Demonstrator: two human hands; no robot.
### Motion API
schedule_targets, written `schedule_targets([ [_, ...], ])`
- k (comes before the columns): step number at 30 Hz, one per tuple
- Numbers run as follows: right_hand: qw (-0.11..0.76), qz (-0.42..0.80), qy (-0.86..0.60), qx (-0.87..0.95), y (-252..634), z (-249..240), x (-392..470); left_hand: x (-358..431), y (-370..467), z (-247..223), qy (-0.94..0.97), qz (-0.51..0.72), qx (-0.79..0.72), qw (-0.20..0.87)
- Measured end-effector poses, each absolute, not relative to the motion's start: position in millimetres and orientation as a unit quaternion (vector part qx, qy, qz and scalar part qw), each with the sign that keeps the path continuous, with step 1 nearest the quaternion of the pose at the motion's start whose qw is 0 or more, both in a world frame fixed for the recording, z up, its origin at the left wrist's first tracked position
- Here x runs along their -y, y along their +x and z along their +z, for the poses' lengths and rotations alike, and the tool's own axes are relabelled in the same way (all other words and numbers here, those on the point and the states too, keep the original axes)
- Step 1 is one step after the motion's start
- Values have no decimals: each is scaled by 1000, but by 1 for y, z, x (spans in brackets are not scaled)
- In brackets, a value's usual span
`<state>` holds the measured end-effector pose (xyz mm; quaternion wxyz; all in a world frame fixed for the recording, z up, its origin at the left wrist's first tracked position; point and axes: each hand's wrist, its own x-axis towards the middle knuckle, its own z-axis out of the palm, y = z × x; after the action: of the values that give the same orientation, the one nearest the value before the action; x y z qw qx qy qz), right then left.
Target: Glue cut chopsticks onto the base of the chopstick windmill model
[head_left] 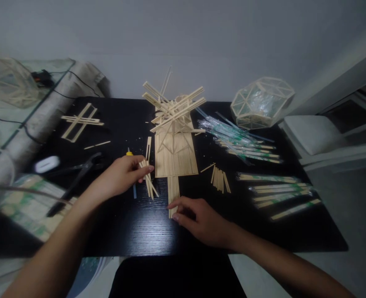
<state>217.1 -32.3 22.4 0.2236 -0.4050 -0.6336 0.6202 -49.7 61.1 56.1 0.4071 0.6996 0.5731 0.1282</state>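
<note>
My left hand (128, 174) is closed on a loose bunch of short wooden sticks (151, 188), its thumb across their upper part. My right hand (198, 217) lies over the near end of a narrow strip of side-by-side sticks (173, 192). Its thumb and index finger are apart, with the fingertips at the strip. That strip meets the near edge of a wide flat panel of sticks (176, 163). On the panel's far part stands a star-like stick frame, with crossed chopsticks (178, 107) piled over it. A yellow-capped glue bottle (129, 153) is partly hidden behind my left hand.
Short cut sticks (220, 180) lie right of the panel. Wrapped chopsticks (276, 188) cover the table's right side, near a faceted stick-framed ball (261, 103). Pliers (91, 159), a white case (47, 164) and crossed sticks (81, 122) are on the left.
</note>
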Motion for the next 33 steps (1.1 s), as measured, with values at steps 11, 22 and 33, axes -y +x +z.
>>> schedule_targets([
  [11,228,600,-408,649,221,15,30,-91,-27,45,716,10,-658,232],
  [22,235,590,-409,655,223,12,27,-93,-20,33,696,12,-690,200],
  [33,238,592,-411,652,223,8,25,-90,-22,31,685,33,-695,214],
])
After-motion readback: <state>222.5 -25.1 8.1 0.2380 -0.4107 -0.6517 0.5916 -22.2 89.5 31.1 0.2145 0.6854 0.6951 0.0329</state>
